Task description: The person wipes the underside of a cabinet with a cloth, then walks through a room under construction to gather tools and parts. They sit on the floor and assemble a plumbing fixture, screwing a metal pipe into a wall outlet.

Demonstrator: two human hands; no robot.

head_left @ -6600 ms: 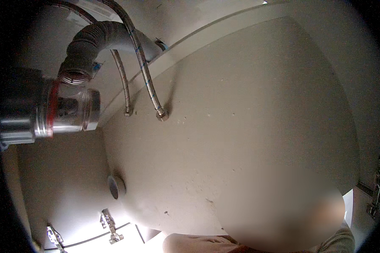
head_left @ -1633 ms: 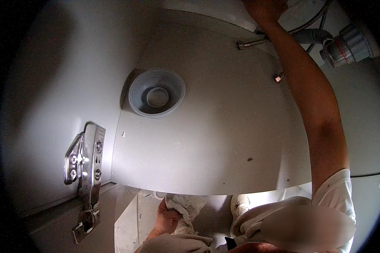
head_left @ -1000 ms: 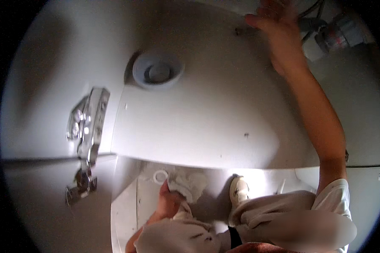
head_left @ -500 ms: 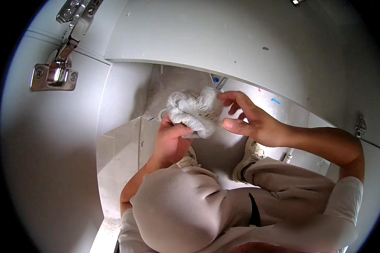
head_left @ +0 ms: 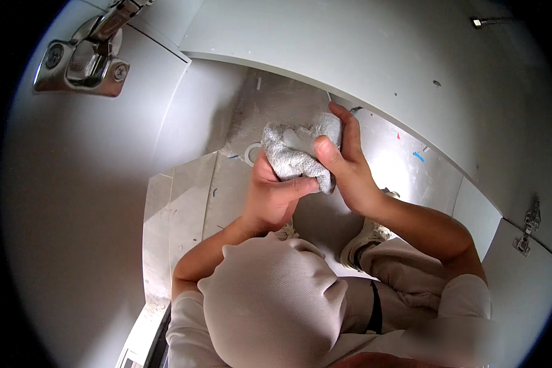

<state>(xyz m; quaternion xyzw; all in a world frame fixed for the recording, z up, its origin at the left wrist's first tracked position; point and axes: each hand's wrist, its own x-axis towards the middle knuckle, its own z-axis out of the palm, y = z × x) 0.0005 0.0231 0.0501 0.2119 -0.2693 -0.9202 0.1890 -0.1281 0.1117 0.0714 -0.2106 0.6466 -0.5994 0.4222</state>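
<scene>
With my left hand (head_left: 270, 197) I clamp the crumpled grey cloth's (head_left: 295, 163) left side, my right hand's (head_left: 354, 178) thumb and fingers gripping its right, near the cabinet board's (head_left: 331, 52) front edge.

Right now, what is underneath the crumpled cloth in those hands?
Grey floor shows around the cloth, with a pale ring just off its left edge. The left hand and right hand both hold it; whatever lies directly beneath, including some fingers, is covered.

Cloth (head_left: 288, 161) between the hands (head_left: 270, 197) (head_left: 356, 178), ring (head_left: 247, 153), seemingly on the floor (head_left: 270, 98), just left, door (head_left: 73, 214) farther left
</scene>
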